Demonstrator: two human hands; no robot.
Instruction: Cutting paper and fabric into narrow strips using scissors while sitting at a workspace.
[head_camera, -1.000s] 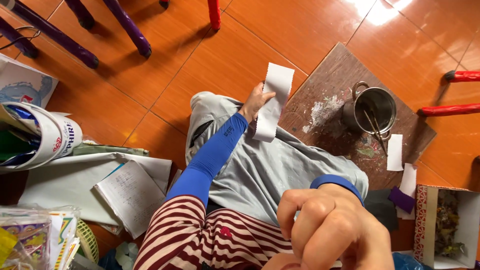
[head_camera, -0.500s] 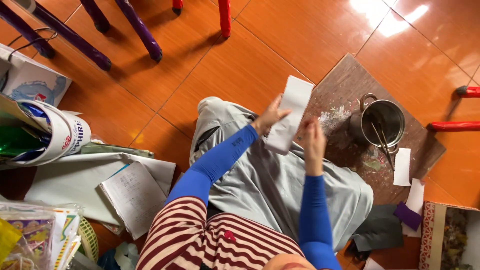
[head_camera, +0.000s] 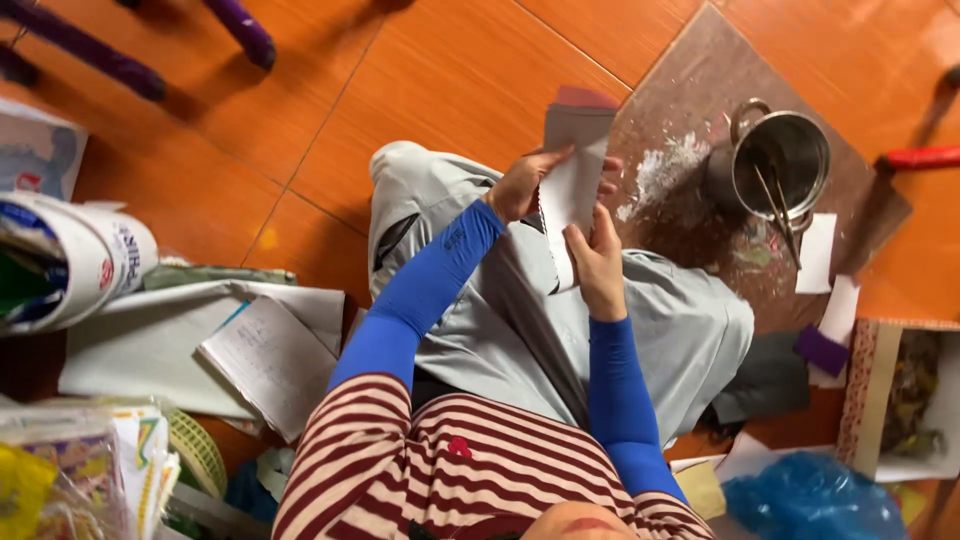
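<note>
Both blue-sleeved arms reach forward over the lap, left hand (head_camera: 522, 185) and right hand (head_camera: 598, 265) each closed in a grip.

I see both hands over my lap: left hand (head_camera: 522, 185) and right hand (head_camera: 598, 265) hold a paper sheet (head_camera: 572, 185) between them. A metal pot (head_camera: 778, 165) stands on a board (head_camera: 690, 70) to the right; an open notebook (head_camera: 265, 362) lies left.

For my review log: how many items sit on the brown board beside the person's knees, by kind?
Metal pot with sticks inside: 1
White paper slips: 2
Purple piece: 1
Total: 4
Both hands, left and right, hold a separate folded paper above the lap.
</note>
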